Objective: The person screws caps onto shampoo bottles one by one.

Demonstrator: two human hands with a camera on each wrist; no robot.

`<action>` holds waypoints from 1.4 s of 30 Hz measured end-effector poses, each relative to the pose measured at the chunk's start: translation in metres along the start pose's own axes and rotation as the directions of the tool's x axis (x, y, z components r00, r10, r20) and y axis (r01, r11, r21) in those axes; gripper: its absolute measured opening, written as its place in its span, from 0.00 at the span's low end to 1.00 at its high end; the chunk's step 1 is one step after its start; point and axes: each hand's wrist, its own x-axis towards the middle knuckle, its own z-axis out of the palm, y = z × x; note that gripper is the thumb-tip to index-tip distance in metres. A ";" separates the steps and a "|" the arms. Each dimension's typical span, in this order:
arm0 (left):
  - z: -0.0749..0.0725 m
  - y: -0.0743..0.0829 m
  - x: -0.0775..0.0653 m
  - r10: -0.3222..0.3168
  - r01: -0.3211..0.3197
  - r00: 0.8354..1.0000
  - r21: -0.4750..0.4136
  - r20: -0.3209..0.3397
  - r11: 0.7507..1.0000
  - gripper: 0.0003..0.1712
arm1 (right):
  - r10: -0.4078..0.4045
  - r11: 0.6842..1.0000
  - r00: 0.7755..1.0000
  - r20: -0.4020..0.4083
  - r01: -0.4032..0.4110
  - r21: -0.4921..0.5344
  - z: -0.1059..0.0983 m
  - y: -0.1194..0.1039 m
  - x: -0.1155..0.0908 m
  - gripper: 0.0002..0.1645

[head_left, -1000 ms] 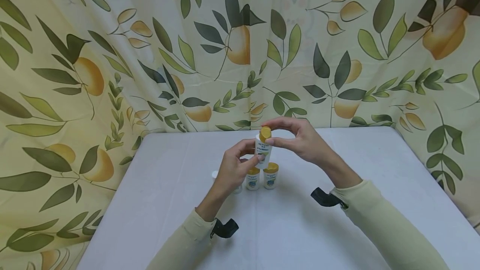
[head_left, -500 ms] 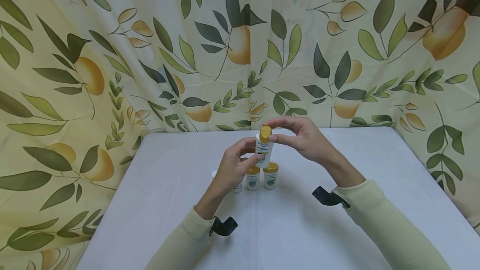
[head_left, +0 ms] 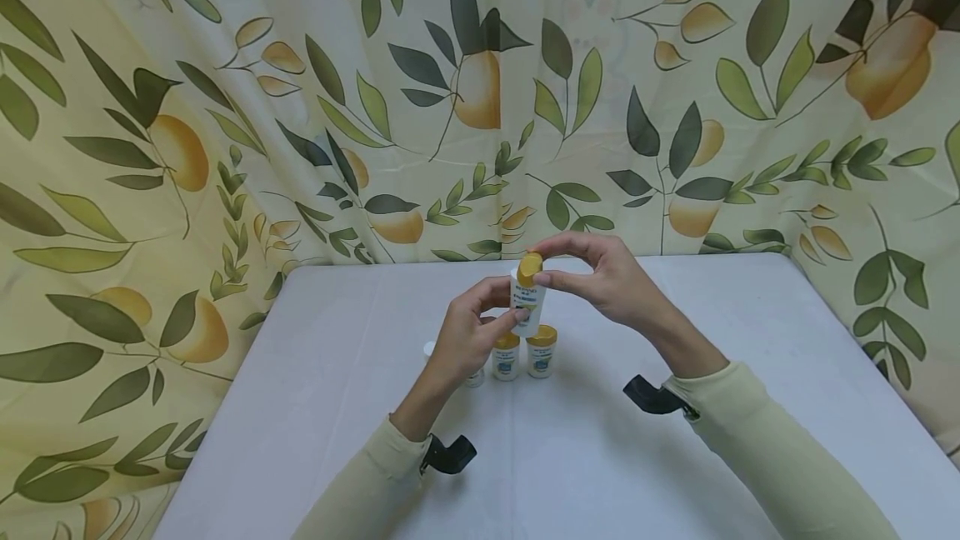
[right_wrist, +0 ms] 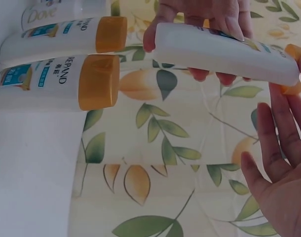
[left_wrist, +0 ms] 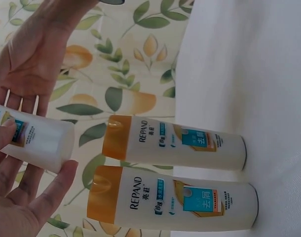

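In the head view my left hand (head_left: 467, 327) grips the body of a white shampoo bottle (head_left: 527, 298), raised above the table and slightly tilted. My right hand (head_left: 609, 277) pinches its gold cap (head_left: 529, 270) between thumb and fingers. The left wrist view shows the held bottle's white base end (left_wrist: 54, 143) pointing toward two standing REPAND shampoo bottles. The right wrist view has the bottle's plain side (right_wrist: 219, 52) facing the camera, with the cap partly covered by the right fingers.
Two gold-capped REPAND bottles (head_left: 506, 359) (head_left: 542, 353) stand upright on the white-covered table (head_left: 600, 473), below the held one. Beside them is a Dove bottle (right_wrist: 44, 15), mostly hidden by the left hand in the head view. A leaf-patterned curtain (head_left: 420, 157) hangs behind the table.
The bottle and my right hand shift slightly right and then back left. Both hands keep their hold on the bottle and its cap.
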 end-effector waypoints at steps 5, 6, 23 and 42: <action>0.001 0.000 -0.001 0.011 -0.011 1.000 -0.002 -0.009 1.000 0.23 | 0.003 1.000 1.000 -0.030 -0.004 -0.008 0.003 0.001 0.000 0.17; 0.001 0.000 -0.001 0.015 -0.015 1.000 -0.004 -0.011 1.000 0.23 | 0.002 1.000 0.999 -0.038 -0.003 -0.009 0.003 0.001 0.000 0.17; 0.005 0.000 0.000 0.041 -0.039 0.997 0.033 -0.067 0.999 0.22 | -0.052 0.999 0.987 -0.152 0.048 -0.025 0.017 0.001 0.001 0.16; 0.005 0.000 0.001 0.053 -0.047 0.994 0.066 -0.099 0.997 0.21 | -0.034 0.999 0.983 -0.180 0.028 -0.039 0.018 -0.003 0.002 0.15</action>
